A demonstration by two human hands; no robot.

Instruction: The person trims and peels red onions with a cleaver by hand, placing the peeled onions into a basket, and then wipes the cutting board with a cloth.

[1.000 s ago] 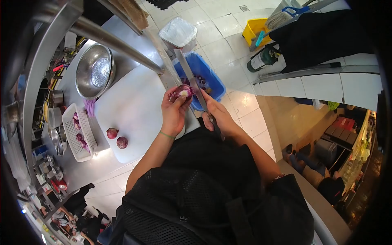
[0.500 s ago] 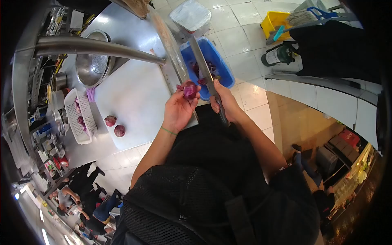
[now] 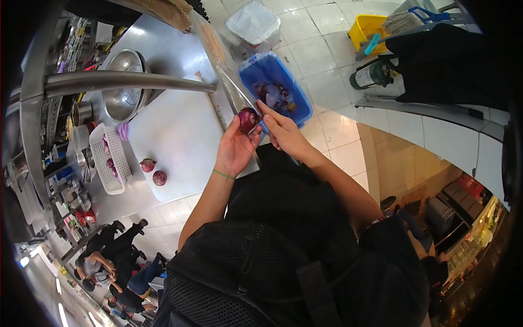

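My left hand (image 3: 235, 147) cups a red onion (image 3: 248, 119) with the fingers curled beneath it. Closed around a knife, my right hand (image 3: 287, 136) touches the onion's right side. The knife's blade (image 3: 238, 87) is seen nearly edge-on, slanting up and left past the onion; its handle is mostly hidden by the hand. Below and beyond both hands, a blue bin (image 3: 305, 94) contains onion skins and scraps. On the white cutting board (image 3: 177, 128) to the left lie two more red onions, one (image 3: 147, 164) just above the other (image 3: 159, 177).
A white perforated basket (image 3: 116, 186) with red onion pieces stands left of the board. Metal bowls (image 3: 121, 90) sit behind a steel post (image 3: 131, 80). A lidded white container (image 3: 253, 23), a yellow bucket (image 3: 364, 32) and a green cylinder (image 3: 370, 75) stand on the floor. People (image 3: 114, 267) are at lower left.
My right hand has moved left against the onion, and the knife has turned from broadside to nearly edge-on. The onion has turned slightly in my left hand.
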